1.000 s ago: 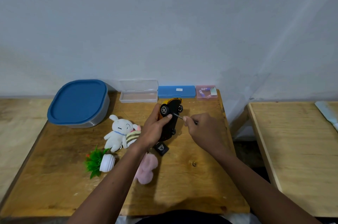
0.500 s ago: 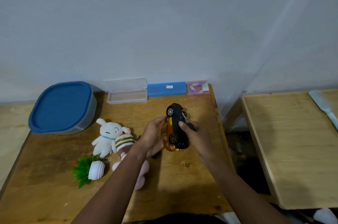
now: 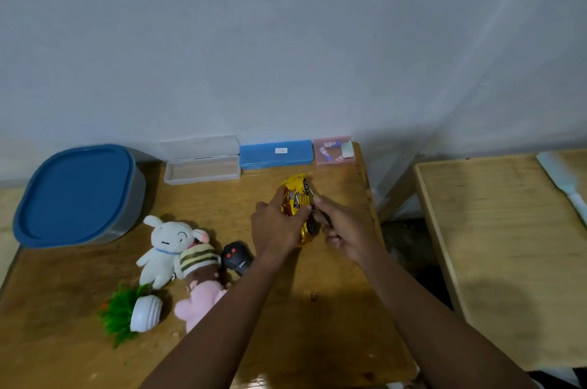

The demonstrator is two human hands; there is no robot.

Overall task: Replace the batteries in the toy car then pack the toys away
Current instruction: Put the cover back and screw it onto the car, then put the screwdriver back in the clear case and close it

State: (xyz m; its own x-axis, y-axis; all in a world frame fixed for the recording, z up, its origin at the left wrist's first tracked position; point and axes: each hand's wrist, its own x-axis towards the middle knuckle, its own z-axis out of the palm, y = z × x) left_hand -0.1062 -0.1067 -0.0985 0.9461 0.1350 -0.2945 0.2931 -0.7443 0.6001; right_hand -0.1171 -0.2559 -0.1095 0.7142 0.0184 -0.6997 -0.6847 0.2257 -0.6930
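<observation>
Wooden table (image 3: 317, 341) against a pale wall, flat cases (image 3: 275, 153) lined along its far edge. Car (image 3: 294, 187) toward the far right of the table, yellow body facing up, two wheels showing on its right side. Resting on the wood or lifted just off it: cannot tell. Left hand (image 3: 273, 230) wrapped over the body, fingers across the roof, gripping. Right hand (image 3: 344, 231) just beside it, fingers curled round a thin dark tool (image 3: 327, 219), likely a screwdriver, its tip near the front wheel.

Battery hatch out of sight, so cannot tell whether open, closed or refilled. No loose batteries visible. Judged as somewhere in the battery step.

Packing not begun. Tub (image 3: 76, 198) at the far left with its blue lid on. Rabbit (image 3: 163, 245), striped plush (image 3: 198, 258), pink plush (image 3: 200, 301), potted plant (image 3: 133, 314) and remote (image 3: 237, 257) all lying out on the left half.
</observation>
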